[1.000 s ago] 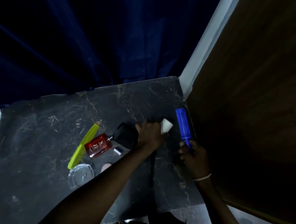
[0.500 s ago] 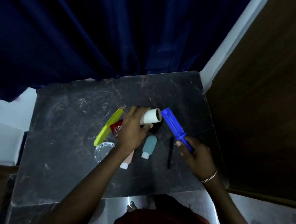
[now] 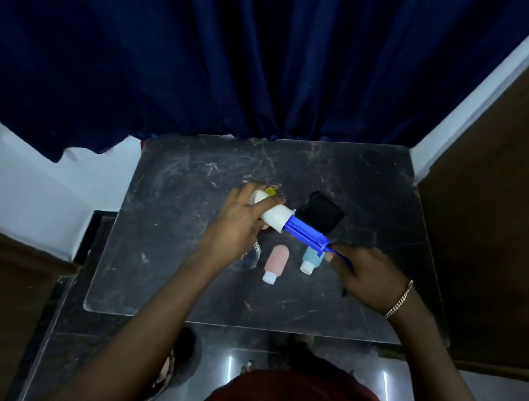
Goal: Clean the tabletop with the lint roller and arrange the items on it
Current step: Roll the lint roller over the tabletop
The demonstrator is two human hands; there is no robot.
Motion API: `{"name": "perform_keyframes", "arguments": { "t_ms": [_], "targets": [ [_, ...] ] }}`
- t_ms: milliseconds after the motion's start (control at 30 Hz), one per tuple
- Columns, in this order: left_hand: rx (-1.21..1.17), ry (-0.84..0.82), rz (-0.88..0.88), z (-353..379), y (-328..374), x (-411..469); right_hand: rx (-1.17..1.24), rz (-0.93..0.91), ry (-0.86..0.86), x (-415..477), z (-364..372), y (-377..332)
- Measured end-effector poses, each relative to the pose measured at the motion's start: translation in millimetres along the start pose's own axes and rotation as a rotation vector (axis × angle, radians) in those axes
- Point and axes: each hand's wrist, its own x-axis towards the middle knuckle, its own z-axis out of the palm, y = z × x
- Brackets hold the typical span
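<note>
Above the dark marble tabletop I hold a lint roller in two parts. My left hand is closed around the white paper roll. My right hand grips the blue handle frame, whose end sits inside the roll's open end. Under my hands lie a pink bottle, a teal bottle, a black case and a clear glass dish, partly hidden. A bit of yellow-green comb shows behind my left hand.
A dark blue curtain hangs at the table's far edge. A brown wooden panel stands along the right side. White wall is at the left. Glossy floor tiles lie below the table's near edge.
The blue frame's end, apart from the roll before, is now in the white roll's open end. The view shifted, so the table sits more centred. The red perfume bottle is out of sight.
</note>
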Motion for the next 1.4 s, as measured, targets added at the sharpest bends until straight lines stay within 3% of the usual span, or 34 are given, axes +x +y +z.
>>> {"name": "perform_keyframes", "arguments": {
  "t_ms": [167,433,833,1167,1400],
  "targets": [
    [-0.016,-0.077,0.046,-5.7,15.8,-19.9,-0.155,0.013,-0.063,19.3,1.0,-38.3],
    [-0.072,-0.042,-0.002,-6.3,17.4,-44.6,-0.218,0.029,-0.045,25.0,7.5,-72.3],
    [-0.175,-0.017,-0.024,-15.2,-6.2,-51.6,0.071,-0.027,-0.012,7.5,16.9,-85.5],
    [-0.107,-0.023,-0.006,12.4,8.6,-6.9,0.258,0.138,0.058,12.6,21.4,-29.6],
    [-0.012,-0.110,-0.075,37.1,8.2,50.2,0.403,0.487,0.197,71.4,21.5,75.2]
  ]
}}
